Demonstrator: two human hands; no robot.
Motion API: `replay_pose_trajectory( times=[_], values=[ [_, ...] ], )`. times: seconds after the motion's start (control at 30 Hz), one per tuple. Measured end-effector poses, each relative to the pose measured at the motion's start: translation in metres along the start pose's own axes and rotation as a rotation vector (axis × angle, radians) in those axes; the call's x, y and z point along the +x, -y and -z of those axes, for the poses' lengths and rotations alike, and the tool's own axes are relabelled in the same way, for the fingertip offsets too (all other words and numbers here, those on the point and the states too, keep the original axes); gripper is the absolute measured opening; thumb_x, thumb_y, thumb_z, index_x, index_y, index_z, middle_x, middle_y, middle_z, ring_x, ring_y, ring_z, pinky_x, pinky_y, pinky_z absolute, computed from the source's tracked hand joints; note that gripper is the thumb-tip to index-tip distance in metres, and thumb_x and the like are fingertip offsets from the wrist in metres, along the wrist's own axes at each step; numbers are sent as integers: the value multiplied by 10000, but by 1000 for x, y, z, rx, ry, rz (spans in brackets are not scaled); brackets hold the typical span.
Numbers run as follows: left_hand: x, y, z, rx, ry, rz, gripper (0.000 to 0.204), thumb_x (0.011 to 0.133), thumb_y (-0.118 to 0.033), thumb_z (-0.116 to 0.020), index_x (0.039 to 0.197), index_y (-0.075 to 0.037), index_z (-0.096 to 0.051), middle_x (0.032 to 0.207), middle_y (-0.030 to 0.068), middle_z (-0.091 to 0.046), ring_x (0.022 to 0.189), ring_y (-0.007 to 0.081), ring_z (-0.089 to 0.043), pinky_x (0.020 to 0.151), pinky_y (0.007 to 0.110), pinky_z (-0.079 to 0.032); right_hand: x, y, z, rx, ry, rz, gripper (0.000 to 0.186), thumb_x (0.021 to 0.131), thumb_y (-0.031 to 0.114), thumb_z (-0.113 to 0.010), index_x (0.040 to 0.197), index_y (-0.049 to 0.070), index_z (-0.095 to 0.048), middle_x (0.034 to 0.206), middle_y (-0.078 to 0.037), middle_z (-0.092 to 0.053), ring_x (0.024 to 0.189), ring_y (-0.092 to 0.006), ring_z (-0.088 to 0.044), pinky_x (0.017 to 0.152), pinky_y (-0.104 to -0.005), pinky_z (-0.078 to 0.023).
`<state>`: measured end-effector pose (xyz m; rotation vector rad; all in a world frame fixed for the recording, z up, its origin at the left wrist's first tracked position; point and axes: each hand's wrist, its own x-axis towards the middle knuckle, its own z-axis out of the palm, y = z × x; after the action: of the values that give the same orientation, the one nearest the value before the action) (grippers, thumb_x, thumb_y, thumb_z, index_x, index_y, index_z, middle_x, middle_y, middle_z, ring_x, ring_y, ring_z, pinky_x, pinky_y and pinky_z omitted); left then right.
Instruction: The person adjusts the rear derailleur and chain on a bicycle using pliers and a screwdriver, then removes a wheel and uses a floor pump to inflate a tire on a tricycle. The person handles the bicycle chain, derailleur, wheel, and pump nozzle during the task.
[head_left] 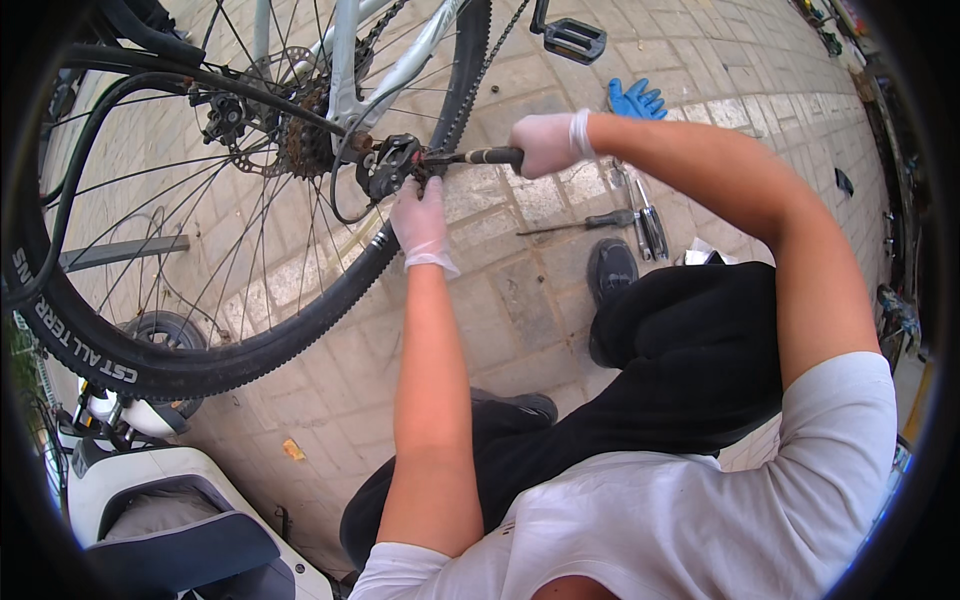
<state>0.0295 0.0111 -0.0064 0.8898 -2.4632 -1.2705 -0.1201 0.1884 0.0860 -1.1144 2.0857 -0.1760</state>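
Note:
Both my hands wear thin, clear whitish gloves. My left hand [420, 220] is closed with its fingertips on the lower part of the black rear derailleur [392, 166], steadying it beside the wheel. In a fist, my right hand [548, 146] grips the dark handle of a screwdriver [490, 156], which lies level and points left. Its tip meets the derailleur just above my left fingers; the exact contact spot is too small to tell. Behind the derailleur are the rusty sprockets [305, 135] and the bicycle's rear wheel [215, 375] with its black knobby tyre.
On the paving by my shoe [612, 270] lie another screwdriver [605, 219] and several metal hand tools [650, 225]. A blue glove [636, 100] rests farther off, near a pedal [574, 40]. A white and dark scooter [190, 520] stands at the lower left.

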Motion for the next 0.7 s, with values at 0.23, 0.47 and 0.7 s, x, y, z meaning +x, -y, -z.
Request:
replay_pose_trajectory(
  times=[0.23, 0.47, 0.7],
  values=[
    [1, 2, -2, -6, -19, -18, 349, 857, -282, -635, 992, 40, -655, 833, 214, -673, 791, 353, -649, 724, 404, -480, 0, -18, 15, 772, 391, -147, 281, 788, 214, -687, 966, -3, -676, 832, -98, -642, 652, -199, -617, 600, -336, -529],
    [0, 1, -4, 9, -28, 24, 338, 855, -277, -643, 978, 38, -657, 826, 210, -672, 782, 351, -648, 728, 407, -479, -22, 6, -25, -517, -340, -32, 228, 702, 101, -615, 902, 18, -686, 1093, -152, -539, 1028, -303, -548, 788, -421, -454],
    [0, 4, -4, -32, -46, -12, 335, 848, -279, -651, 964, 36, -656, 844, 226, -669, 801, 362, -649, 731, 411, -479, -20, 17, -29, -726, -457, 5, 204, 706, 142, -650, 869, 27, -690, 1056, -140, -531, 1001, -298, -536, 754, -432, -448]
  ],
)
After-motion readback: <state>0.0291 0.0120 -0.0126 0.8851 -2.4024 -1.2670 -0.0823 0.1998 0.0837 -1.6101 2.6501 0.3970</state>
